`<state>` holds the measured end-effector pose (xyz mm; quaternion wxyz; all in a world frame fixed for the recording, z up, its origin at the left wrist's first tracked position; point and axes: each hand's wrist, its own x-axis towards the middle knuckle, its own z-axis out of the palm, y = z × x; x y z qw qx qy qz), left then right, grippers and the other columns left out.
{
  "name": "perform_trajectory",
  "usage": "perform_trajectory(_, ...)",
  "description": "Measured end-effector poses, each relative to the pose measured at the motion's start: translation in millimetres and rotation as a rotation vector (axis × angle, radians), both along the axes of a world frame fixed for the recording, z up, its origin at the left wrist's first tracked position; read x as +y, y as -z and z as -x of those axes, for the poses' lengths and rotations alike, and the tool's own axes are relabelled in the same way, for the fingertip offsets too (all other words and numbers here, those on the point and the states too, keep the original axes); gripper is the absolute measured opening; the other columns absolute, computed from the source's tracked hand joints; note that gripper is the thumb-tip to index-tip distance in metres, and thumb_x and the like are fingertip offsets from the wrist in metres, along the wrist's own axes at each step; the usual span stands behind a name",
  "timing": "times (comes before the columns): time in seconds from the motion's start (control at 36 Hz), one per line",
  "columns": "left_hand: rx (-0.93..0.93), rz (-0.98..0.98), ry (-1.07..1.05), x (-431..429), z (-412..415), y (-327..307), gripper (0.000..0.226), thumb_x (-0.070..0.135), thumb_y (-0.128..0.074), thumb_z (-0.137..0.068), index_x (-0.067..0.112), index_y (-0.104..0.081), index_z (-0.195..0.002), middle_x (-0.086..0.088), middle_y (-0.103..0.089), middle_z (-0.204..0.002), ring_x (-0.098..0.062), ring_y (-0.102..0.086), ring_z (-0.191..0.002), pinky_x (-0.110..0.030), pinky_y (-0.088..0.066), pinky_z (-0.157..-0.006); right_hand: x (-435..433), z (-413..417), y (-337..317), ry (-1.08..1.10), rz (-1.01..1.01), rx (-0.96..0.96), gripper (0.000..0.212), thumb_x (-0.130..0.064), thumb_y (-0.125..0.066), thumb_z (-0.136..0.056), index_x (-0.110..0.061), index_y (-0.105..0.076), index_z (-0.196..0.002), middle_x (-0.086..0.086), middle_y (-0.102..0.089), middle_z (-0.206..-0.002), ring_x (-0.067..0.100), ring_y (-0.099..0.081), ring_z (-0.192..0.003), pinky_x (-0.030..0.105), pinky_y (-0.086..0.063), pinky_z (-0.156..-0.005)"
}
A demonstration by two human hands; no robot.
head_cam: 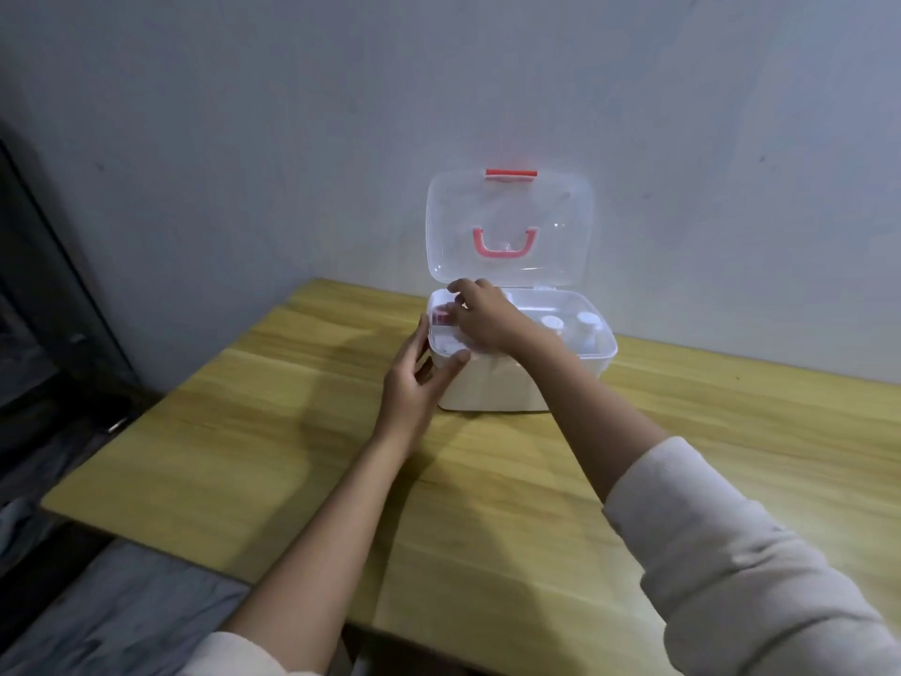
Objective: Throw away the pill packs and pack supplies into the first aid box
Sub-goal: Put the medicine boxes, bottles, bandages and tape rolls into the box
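Observation:
A white first aid box (pixel 492 387) stands on the wooden table (pixel 273 431) near the wall. Its clear lid (pixel 509 226) with a red handle and red latch is raised upright. My left hand (pixel 414 383) holds the box's front left corner, thumb on the rim. My right hand (pixel 482 314) reaches into the left part of the box, fingers bent over a small item with red (pixel 442 313); whether it grips that item is unclear. Two white bottles (pixel 568 329) stand in the right part of the box. No pill packs are in view.
The wall rises directly behind the box. A dark frame (pixel 58 265) and dark clutter stand beyond the table's left edge. Grey fabric (pixel 112 612) lies below the table's front left corner.

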<state>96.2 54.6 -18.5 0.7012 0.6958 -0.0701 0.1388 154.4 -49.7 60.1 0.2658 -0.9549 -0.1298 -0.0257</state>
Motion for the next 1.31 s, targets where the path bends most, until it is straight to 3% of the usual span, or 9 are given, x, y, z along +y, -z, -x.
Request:
perform_trajectory(0.11,-0.005,0.005,-0.007,0.0,1.7,-1.8,0.062,0.022,-0.068,-0.082,0.023,-0.042,-0.137,0.014,-0.054,-0.126,0.01,-0.052,-0.112,-0.011,-0.043,-0.094,-10.0,1.2,-3.0,-0.038,0.035,0.021,0.041,-0.01,-0.041,-0.094,-0.006,-0.041,-0.135,0.018,-0.043,-0.137,0.03,-0.043,-0.126,0.034,-0.034,-0.105)
perform_trajectory(0.22,-0.001,0.001,-0.014,-0.4,2.9,-3.2,0.064,0.022,-0.068,-0.082,0.021,-0.039,-0.139,0.013,-0.051,-0.128,0.006,-0.051,-0.113,-0.009,-0.042,-0.094,-20.2,0.6,-3.8,-0.04,0.018,-0.063,0.032,-0.007,-0.052,-0.089,-0.008,-0.058,-0.121,0.013,-0.06,-0.124,0.025,-0.055,-0.113,0.02,-0.036,-0.084)
perform_trajectory(0.33,0.003,-0.017,-0.025,-0.3,2.2,-3.4,0.066,0.022,-0.068,-0.082,0.019,-0.038,-0.14,0.012,-0.05,-0.13,0.009,-0.05,-0.109,-0.004,-0.041,-0.09,-21.7,1.2,-4.1,0.01,-0.089,-0.152,0.026,-0.004,-0.062,-0.083,-0.006,-0.067,-0.109,0.012,-0.069,-0.11,0.023,-0.062,-0.103,0.013,-0.036,-0.075)
perform_trajectory(0.61,0.006,-0.055,-0.042,0.6,1.2,-4.0,0.064,0.022,-0.067,-0.083,0.02,-0.038,-0.14,0.016,-0.047,-0.127,0.013,-0.046,-0.106,0.003,-0.037,-0.084,-16.6,-1.9,1.0,0.072,-0.145,-0.27,0.01,-0.001,-0.071,-0.072,-0.002,-0.071,-0.081,0.016,-0.072,-0.087,0.022,-0.062,-0.078,0.03,-0.053,-0.074)
perform_trajectory(0.81,0.001,-0.063,-0.04,-0.3,1.7,-4.8,0.062,0.02,-0.067,-0.083,0.02,-0.04,-0.138,0.027,-0.048,-0.115,0.03,-0.045,-0.093,0.004,-0.036,-0.078,-18.9,2.4,-0.8,0.039,-0.1,-0.248,0.012,0.0,-0.062,-0.077,-0.004,-0.073,-0.081,0.014,-0.074,-0.087,0.025,-0.067,-0.085,0.034,-0.055,-0.08)
perform_trajectory(1.03,0.016,-0.079,-0.049,1.1,1.1,-4.3,0.068,0.027,-0.068,-0.081,0.02,-0.037,-0.141,0.015,-0.043,-0.133,0.004,-0.039,-0.12,0.007,-0.033,-0.083,-15.5,1.8,1.2,0.069,-0.092,-0.281,0.018,0.003,-0.059,-0.072,-0.009,-0.074,-0.073,0.011,-0.075,-0.079,0.025,-0.067,-0.079,0.038,-0.057,-0.077)
perform_trajectory(1.19,-0.003,-0.065,-0.046,1.2,-0.9,-2.2,0.066,0.026,-0.068,-0.082,0.021,-0.038,-0.14,0.012,-0.045,-0.136,0.003,-0.042,-0.12,0.003,-0.036,-0.088,-15.7,1.8,1.1,0.056,-0.065,-0.268,0.018,0.0,-0.059,-0.074,-0.008,-0.075,-0.074,0.012,-0.075,-0.081,0.027,-0.067,-0.081,0.038,-0.056,-0.077)
perform_trajectory(1.31,-0.009,-0.043,-0.021,2.4,-2.1,-0.4,0.063,0.028,-0.069,-0.081,0.023,-0.042,-0.138,0.004,-0.052,-0.137,-0.005,-0.049,-0.123,-0.024,-0.043,-0.102,-17.5,7.1,-8.2,0.003,-0.027,-0.23,0.014,-0.01,-0.064,-0.08,-0.005,-0.074,-0.089,0.013,-0.074,-0.095,0.026,-0.066,-0.092,0.035,-0.054,-0.085)
